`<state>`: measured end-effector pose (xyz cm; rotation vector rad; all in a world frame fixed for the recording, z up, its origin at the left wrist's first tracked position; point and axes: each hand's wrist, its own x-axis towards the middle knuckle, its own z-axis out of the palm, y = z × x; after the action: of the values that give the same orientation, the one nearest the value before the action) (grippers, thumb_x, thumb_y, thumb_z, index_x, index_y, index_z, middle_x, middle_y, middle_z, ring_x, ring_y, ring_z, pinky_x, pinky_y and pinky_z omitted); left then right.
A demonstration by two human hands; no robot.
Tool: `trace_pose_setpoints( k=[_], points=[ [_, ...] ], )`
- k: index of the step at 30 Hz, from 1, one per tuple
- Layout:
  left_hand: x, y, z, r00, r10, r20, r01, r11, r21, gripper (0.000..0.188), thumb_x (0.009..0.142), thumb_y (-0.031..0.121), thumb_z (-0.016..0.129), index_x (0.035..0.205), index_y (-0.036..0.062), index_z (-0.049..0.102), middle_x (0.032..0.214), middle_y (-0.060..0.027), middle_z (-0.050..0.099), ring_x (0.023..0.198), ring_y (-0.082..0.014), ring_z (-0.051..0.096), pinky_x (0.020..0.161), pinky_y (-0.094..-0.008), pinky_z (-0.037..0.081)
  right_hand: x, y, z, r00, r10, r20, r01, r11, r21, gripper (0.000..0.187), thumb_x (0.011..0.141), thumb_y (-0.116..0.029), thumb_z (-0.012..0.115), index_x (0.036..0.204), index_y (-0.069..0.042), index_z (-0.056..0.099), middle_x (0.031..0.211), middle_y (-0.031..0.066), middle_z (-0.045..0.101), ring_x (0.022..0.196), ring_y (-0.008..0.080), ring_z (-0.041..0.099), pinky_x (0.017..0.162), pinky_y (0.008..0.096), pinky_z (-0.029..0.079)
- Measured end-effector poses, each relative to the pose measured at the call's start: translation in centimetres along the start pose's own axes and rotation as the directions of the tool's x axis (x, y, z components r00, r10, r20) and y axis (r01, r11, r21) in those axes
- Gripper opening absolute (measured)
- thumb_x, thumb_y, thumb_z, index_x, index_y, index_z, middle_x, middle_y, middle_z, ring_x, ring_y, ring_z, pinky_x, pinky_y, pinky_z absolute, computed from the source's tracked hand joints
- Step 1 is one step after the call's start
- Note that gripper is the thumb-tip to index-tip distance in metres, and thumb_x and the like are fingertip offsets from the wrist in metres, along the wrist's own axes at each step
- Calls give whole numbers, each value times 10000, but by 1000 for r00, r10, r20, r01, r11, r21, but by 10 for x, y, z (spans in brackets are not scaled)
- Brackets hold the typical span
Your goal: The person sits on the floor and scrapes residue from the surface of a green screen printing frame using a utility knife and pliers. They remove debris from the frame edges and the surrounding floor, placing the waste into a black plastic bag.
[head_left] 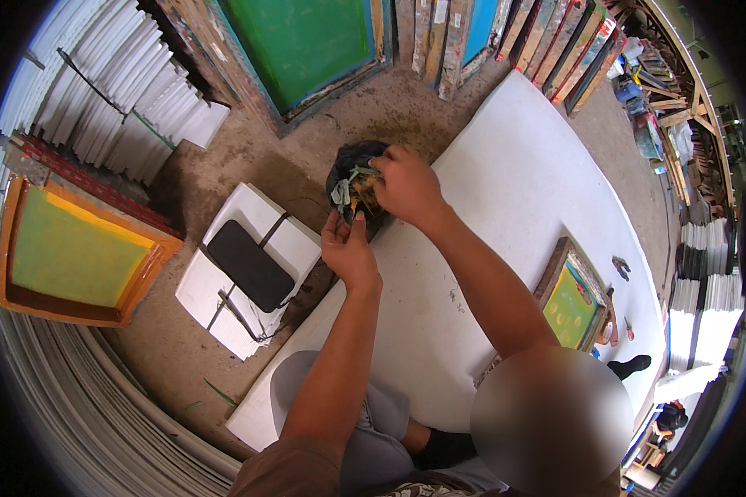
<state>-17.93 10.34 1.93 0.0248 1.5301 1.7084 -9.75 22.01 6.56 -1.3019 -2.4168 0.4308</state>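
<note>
A black plastic bag (358, 154) stands open on the floor at the far edge of a white sheet (414, 290). Crumpled orange-brown scraps (363, 195) and grey-green strips (340, 194) show in its mouth. My left hand (350, 253) is closed at the near side of the bag, its thumb and fingertips pinching the rim. From the right, my right hand (410, 184) reaches to the opposite side of the mouth, fingers curled and closed on the bag's edge. Part of the bag is hidden behind that hand.
Left of the bag, a black phone (250, 265) lies on a strapped white stack (203, 290). Framed screens lean around: a green one (307, 50) ahead, a yellow-green one (79, 248) at left. A small framed screen (574, 302), pliers (621, 267) and a black sock (630, 367) are at right.
</note>
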Motion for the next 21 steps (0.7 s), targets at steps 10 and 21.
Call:
trace_pose_setpoints(
  k=[10,21],
  points=[
    [-1,4,-3,1000,-19,23,20,999,-30,523,959,48,710,1419,-99,508,1172,-141,679,985,-170,678,784,-258,536,0,-4,47,932,-158,326,-14,882,471,245,875,-141,614,983,41,737,962,257,724,887,426,693,802,468,547],
    [-4,8,-1,990,72,-122,-76,996,-34,355,972,151,718,1264,-24,615,1104,-92,660,823,-138,625,660,-284,524,16,-1,42,765,101,636,-93,995,-45,302,886,-190,604,990,56,746,1030,276,727,1007,432,701,906,492,545]
  ],
)
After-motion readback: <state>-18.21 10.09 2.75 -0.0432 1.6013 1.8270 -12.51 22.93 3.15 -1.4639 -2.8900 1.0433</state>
